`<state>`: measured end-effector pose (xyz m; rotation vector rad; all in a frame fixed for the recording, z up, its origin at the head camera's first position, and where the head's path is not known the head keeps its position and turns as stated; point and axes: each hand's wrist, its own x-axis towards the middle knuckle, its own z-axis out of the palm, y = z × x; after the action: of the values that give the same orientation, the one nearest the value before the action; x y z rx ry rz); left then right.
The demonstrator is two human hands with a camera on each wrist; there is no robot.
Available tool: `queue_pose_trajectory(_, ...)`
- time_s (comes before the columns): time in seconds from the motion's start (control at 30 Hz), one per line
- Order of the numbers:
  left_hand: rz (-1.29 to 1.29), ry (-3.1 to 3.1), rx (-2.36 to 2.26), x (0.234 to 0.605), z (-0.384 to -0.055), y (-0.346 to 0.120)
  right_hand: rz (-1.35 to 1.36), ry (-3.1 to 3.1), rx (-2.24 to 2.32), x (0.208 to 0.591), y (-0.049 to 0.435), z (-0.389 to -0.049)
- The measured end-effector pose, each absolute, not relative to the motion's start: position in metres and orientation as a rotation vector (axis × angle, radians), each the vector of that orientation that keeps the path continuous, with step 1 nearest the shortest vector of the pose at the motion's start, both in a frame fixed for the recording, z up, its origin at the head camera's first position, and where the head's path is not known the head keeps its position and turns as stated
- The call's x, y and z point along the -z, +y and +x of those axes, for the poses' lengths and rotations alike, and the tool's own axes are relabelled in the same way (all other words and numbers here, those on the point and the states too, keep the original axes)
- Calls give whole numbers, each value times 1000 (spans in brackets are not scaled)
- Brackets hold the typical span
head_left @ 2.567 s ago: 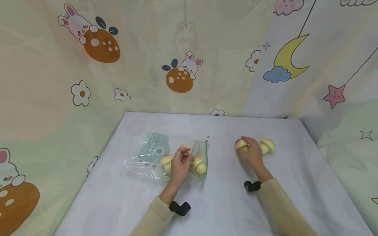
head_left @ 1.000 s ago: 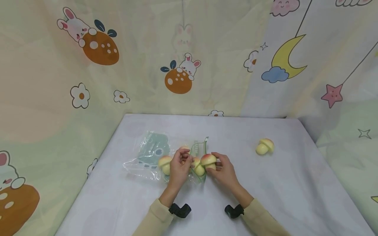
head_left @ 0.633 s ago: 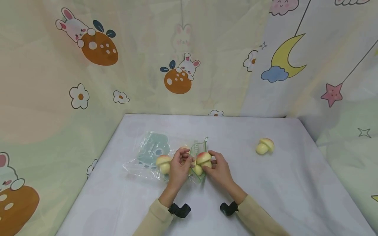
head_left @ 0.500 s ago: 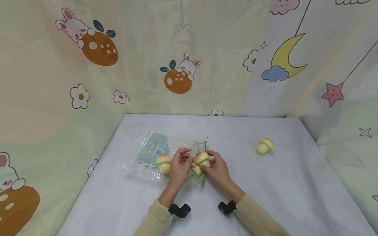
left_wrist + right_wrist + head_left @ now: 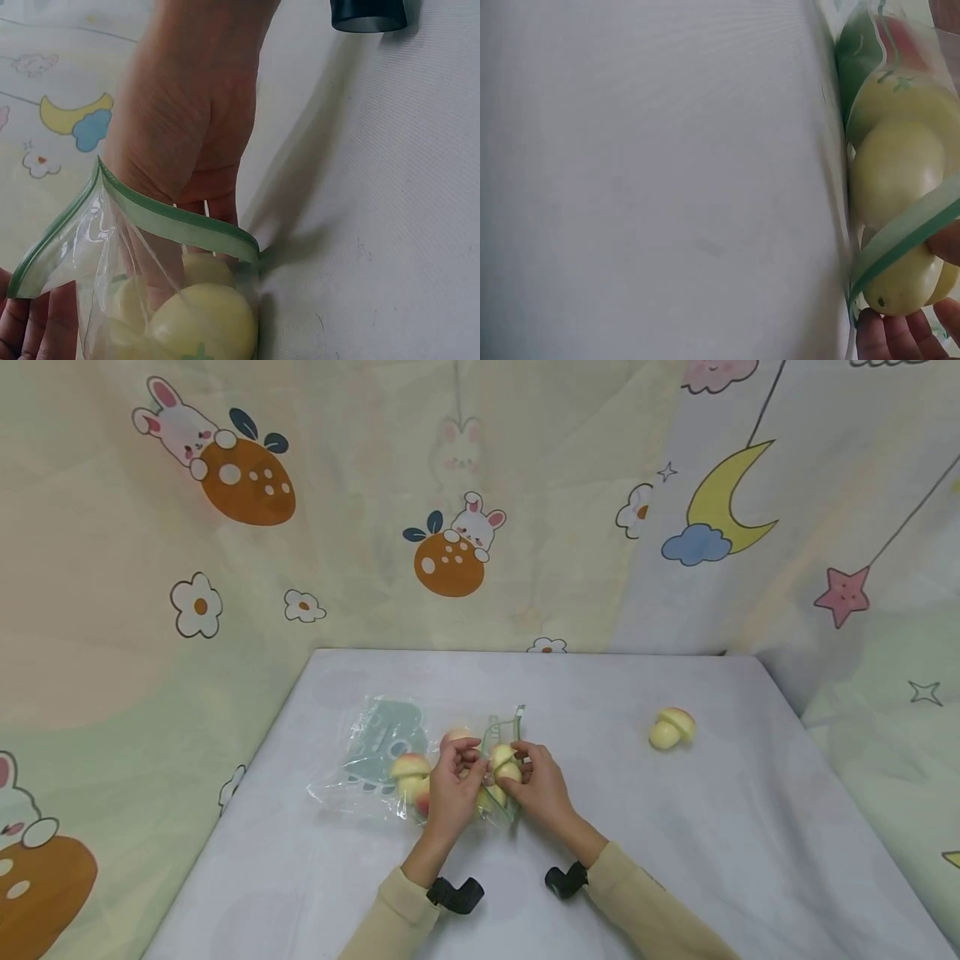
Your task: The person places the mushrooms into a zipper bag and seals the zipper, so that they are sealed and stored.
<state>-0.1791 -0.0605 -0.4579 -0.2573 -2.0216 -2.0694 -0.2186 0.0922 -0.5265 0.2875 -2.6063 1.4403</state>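
A clear zip bag (image 5: 341, 789) with a green cartoon print and green zip strip lies left of the table's middle. Several toy mushrooms (image 5: 410, 768), pale yellow with reddish caps, are inside. My left hand (image 5: 452, 789) pinches the edge of the bag's mouth; in the left wrist view its fingertips (image 5: 34, 330) show beside the zip strip (image 5: 180, 221). My right hand (image 5: 546, 789) grips another toy mushroom (image 5: 506, 762) within the bag's mouth. In the right wrist view, that mushroom's stem (image 5: 904, 285) shows below the strip, with fingers (image 5: 900, 341) against it.
One loose toy mushroom (image 5: 672, 728) lies on the white-covered table (image 5: 735, 827) at the back right. Printed cloth (image 5: 555, 543) hangs behind and at both sides. A small black camera (image 5: 456, 895) sits on each wrist.
My right hand picked up a mushroom at the right and brought it left into the bag's mouth, turning it on the way. My left hand stays at the bag; mushrooms inside have shifted left.
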Motion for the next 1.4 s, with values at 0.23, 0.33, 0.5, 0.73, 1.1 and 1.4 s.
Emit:
queue_pose_trajectory(0.23, -265, -2004, 2091, 460, -180, -61, 210, -2618, -1557, 520, 102, -217)
queue_pose_trajectory(0.33, -267, -1996, 2114, 461, -180, -61, 155, -2628, -1546, 518, 111, -219)
queue_pose_trajectory(0.5, -250, -1992, 2137, 462, -181, -61, 99, -2635, -1501, 513, 135, -226)
queue_pose_trajectory(0.73, -250, -1987, 2152, 462, -181, -61, 49, -2595, -1392, 499, 187, -241)
queue_pose_trajectory(1.1, -268, -1996, 2132, 462, -181, -62, -20, -2504, -1113, 476, 275, -259)
queue_pose_trajectory(1.4, -281, -2038, 2124, 462, -182, -62, -121, -2574, -1022, 477, 310, -262)
